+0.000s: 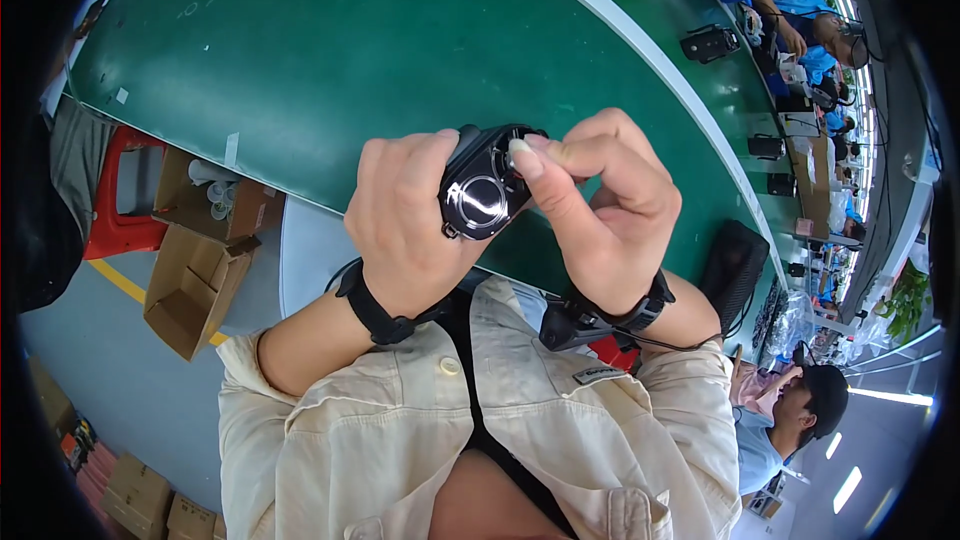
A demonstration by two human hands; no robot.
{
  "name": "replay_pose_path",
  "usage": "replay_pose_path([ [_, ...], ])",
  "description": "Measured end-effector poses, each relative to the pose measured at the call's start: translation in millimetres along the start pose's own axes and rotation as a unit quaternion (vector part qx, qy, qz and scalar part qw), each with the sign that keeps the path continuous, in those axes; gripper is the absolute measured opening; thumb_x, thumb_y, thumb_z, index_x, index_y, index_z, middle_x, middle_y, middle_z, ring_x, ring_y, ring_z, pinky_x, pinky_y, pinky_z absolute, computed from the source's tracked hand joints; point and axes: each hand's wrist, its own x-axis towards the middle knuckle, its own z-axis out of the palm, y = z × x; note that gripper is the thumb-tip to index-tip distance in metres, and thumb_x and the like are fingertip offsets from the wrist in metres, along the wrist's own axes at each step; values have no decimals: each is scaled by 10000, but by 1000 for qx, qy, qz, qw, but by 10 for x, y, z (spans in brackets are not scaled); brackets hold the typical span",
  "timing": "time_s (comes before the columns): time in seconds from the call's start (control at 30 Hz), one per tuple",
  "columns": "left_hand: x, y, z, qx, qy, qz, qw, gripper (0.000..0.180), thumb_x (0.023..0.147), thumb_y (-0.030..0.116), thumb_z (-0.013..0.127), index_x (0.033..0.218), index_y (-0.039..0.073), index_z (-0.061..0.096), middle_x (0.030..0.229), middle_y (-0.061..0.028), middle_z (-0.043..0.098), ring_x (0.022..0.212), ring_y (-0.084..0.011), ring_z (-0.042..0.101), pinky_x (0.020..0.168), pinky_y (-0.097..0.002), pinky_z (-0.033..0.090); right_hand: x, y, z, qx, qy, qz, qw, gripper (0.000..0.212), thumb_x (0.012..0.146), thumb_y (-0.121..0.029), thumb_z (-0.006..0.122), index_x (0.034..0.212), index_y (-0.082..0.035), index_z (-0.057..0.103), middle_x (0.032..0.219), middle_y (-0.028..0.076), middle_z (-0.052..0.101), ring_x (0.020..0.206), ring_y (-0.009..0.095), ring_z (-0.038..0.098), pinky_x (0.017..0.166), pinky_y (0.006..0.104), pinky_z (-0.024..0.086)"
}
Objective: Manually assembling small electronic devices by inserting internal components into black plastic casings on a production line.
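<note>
My left hand (405, 205) is wrapped around a small black glossy device (478, 205) with a large shiny round ring on its face. The device is held tilted, above the near edge of the green worktable (300, 50). At the device's upper right end, my right hand (610, 200) is closed, thumb and forefinger pinched against the rim. Whatever lies between those fingertips is too small and too covered to name. My left palm hides the device's left side and back. Black straps circle both wrists, and a dark module hangs under the right one.
A black mesh-covered object (735, 265) lies on the table to the right. Left of the table stand a red stool (118, 195) and open cardboard boxes (200, 285), one holding white rolls. A white strip (640, 30) borders the table's far side; co-workers (790, 5) sit beyond.
</note>
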Motion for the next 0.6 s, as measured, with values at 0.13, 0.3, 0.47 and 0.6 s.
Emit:
replay_pose_path([
  [0.13, -9, -8, 0, -4, -1, -21, 1000, 776, 544, 159, 922, 1177, 42, 489, 1007, -126, 596, 823, -301, 570, 666, -393, 473, -32, 11, 90, 55, 5, 73, 996, 107, 819, 25, 717, 829, -10, 617, 845, 50, 572, 726, 104, 524, 614, 249, 441],
  [0.3, 1, -18, -18, -3, -3, -26, 1000, 774, 535, 171, 922, 1170, 43, 498, 993, -126, 594, 819, -305, 574, 667, -389, 475, -66, 165, 171, 36, 19, 20, 999, 129, 852, 14, 681, 903, -33, 573, 1006, 80, 562, 865, 102, 528, 705, 247, 467],
  [0.47, 42, -39, -54, 3, 7, -14, 1000, 701, 614, 215, 880, 1172, 25, 500, 950, -120, 611, 768, -309, 587, 584, -381, 495, 57, 131, 227, 291, 7, 154, 944, 95, 896, -42, 630, 953, -31, 555, 1080, 110, 550, 961, 141, 529, 831, 290, 475],
  [0.6, 49, -16, -100, -14, -20, -31, 999, 687, 609, 233, 882, 1153, 27, 516, 942, -118, 610, 760, -303, 588, 589, -378, 497, 259, 294, 17, 485, -149, 297, 809, 204, 914, -113, 597, 1083, -4, 564, 1175, 152, 561, 1042, 207, 557, 950, 348, 447],
])
